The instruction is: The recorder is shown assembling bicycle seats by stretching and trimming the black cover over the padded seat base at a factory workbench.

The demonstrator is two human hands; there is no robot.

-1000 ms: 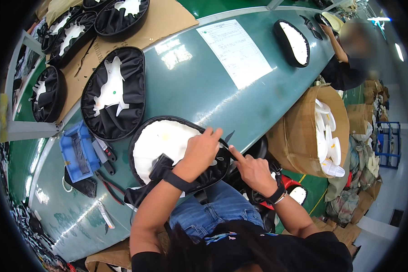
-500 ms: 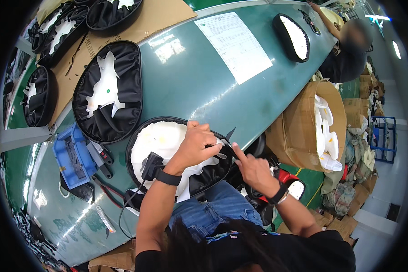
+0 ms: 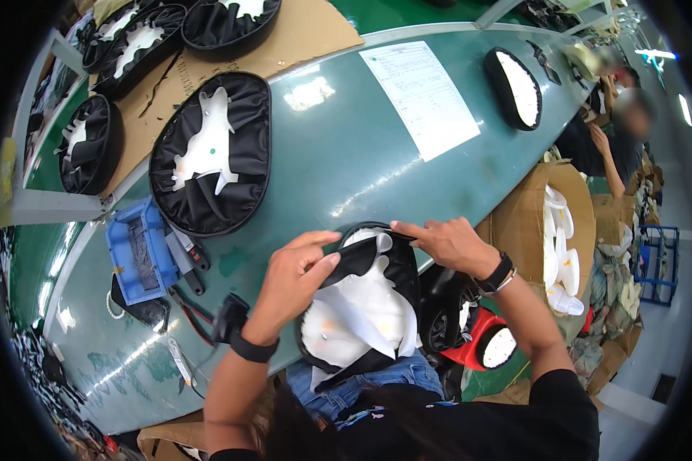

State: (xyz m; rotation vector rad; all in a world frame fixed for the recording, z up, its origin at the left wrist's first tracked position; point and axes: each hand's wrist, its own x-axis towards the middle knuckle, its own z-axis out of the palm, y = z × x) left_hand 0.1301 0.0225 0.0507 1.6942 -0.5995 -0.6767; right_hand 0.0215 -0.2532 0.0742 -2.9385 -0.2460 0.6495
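Note:
I hold a black-covered oval pad with a white underside (image 3: 361,311) at the near edge of the green table (image 3: 338,154). My left hand (image 3: 296,280) grips the black cover flap on the pad's left side. My right hand (image 3: 446,242) presses on the top rim with its fingers spread, index pointing left. The pad tilts against my lap, white side up.
A finished black and white pad (image 3: 211,154) lies on the table beyond my hands. A blue tray (image 3: 138,257) with tools sits at left. A paper sheet (image 3: 427,96) and another pad (image 3: 519,84) lie farther right. Cardboard boxes (image 3: 550,223) stand at right, another person (image 3: 615,138) beyond.
The pad has been pulled off the table toward my lap and turned more upright. My left hand shifted onto the cover flap; my right hand moved up to the top rim.

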